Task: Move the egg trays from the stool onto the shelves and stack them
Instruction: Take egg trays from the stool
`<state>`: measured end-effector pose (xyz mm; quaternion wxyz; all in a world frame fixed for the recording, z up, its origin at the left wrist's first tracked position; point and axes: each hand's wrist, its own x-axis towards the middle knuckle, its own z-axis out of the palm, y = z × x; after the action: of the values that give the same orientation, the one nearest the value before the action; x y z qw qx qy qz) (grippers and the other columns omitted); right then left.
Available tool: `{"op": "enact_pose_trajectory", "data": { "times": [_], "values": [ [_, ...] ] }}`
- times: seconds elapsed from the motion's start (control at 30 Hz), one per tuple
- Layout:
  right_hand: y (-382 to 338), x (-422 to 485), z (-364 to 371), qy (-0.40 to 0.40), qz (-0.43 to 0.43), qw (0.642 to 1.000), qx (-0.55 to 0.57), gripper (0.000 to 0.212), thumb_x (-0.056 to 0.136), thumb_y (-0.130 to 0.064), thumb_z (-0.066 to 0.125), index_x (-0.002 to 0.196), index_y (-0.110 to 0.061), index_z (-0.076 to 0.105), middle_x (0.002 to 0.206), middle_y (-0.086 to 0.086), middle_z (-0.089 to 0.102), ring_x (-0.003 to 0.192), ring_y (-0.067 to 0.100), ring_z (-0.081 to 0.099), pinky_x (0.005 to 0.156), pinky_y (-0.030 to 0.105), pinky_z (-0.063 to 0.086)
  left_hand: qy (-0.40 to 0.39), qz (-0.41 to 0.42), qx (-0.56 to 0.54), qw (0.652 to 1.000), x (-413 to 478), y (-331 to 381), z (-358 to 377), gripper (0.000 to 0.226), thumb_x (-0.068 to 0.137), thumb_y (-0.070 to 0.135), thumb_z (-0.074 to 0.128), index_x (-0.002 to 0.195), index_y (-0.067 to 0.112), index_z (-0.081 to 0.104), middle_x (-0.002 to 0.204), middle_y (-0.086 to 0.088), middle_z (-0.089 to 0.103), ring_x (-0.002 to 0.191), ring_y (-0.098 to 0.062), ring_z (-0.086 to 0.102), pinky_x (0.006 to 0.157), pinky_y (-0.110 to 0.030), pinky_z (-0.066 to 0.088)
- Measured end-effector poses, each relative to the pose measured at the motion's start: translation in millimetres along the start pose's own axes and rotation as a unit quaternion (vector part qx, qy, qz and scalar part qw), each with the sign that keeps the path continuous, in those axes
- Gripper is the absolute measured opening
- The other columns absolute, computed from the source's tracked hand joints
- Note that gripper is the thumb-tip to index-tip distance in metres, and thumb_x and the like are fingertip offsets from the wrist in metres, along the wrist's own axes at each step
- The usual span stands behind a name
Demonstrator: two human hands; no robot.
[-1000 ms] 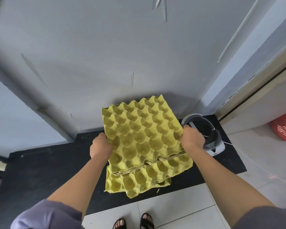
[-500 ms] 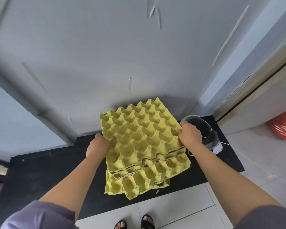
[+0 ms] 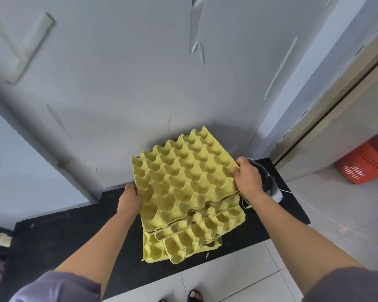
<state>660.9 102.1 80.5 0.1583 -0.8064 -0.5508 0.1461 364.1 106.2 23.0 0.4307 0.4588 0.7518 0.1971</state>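
Note:
The top yellow egg tray [image 3: 183, 177] is tilted, its far edge raised toward the grey wall. My left hand [image 3: 129, 200] grips its left edge and my right hand [image 3: 248, 178] grips its right edge. Under it lies a stack of yellow egg trays [image 3: 190, 238], a little askew, on a black surface [image 3: 70, 234]. What carries the stack is hidden beneath it.
A white and dark device [image 3: 271, 185] with a thin cord sits on the black surface right of the trays. An orange basket [image 3: 367, 163] stands on the tiled floor at far right. The grey wall [image 3: 140, 73] rises close behind. My sandalled feet [image 3: 194, 297] show at the bottom edge.
Both hands have lifted the top tray up and away from the stack, so a wider gap shows at its near edge. The view has tipped upward.

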Motion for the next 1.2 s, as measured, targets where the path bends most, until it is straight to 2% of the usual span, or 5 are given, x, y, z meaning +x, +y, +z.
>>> {"op": "enact_pose_trajectory", "data": {
  "times": [0.2,0.43,0.67,0.93,1.2],
  "values": [
    [-13.5,-13.4,-18.4,0.026,-0.004,1.0,-0.008,0.012,0.1,-0.016,0.043,0.109,-0.01,0.049,0.095,0.012,0.063,0.091,0.034,0.059,0.074,0.042,0.049,-0.047,-0.03,-0.13,0.99,-14.4,3.0,-17.8,0.034,0.086,-0.001,0.048,0.119,0.006,0.044,0.112,-0.015,0.057,0.098,-0.032,0.059,0.083,-0.047,0.054],
    [-25.0,-15.5,-31.1,0.037,0.007,0.999,0.016,0.01,0.099,-0.018,0.044,0.106,-0.015,0.05,0.095,0.009,0.062,0.09,0.032,0.06,0.074,0.041,0.05,-0.09,-0.079,-0.248,0.961,-30.3,13.1,-22.6,0.042,0.09,-0.003,0.044,0.128,0.014,0.038,0.098,-0.004,0.051,0.079,-0.021,0.055,0.059,-0.034,0.048],
    [-24.8,-22.8,-42.2,0.059,0.008,0.994,0.097,0.021,0.098,-0.017,0.046,0.116,-0.014,0.055,0.108,0.007,0.064,0.1,0.03,0.06,0.08,0.038,0.049,-0.061,-0.071,-0.332,0.938,-44.2,11.7,-24.8,0.041,0.09,-0.005,0.04,0.129,0.01,0.041,0.117,-0.012,0.055,0.094,-0.031,0.059,0.078,-0.043,0.053],
    [-38.2,-36.6,-68.3,0.107,-0.016,0.979,0.175,0.022,0.096,-0.015,0.047,0.113,-0.013,0.062,0.107,0.007,0.066,0.101,0.028,0.06,0.082,0.036,0.047,-0.049,-0.049,-0.379,0.923,-73.5,20.0,-37.4,0.037,0.09,-0.002,0.044,0.126,0.007,0.049,0.108,-0.017,0.062,0.084,-0.029,0.063,0.067,-0.038,0.053],
    [-61.0,-39.4,-101.8,0.154,-0.035,0.964,0.214,0.025,0.093,-0.015,0.05,0.112,-0.012,0.065,0.11,0.007,0.068,0.103,0.029,0.06,0.086,0.037,0.048,0.001,0.005,-0.371,0.929,-89.8,45.2,-64.6,0.033,0.085,-0.008,0.043,0.112,0.006,0.057,0.094,-0.016,0.065,0.087,-0.034,0.062,0.082,-0.046,0.053]
  ]
}}
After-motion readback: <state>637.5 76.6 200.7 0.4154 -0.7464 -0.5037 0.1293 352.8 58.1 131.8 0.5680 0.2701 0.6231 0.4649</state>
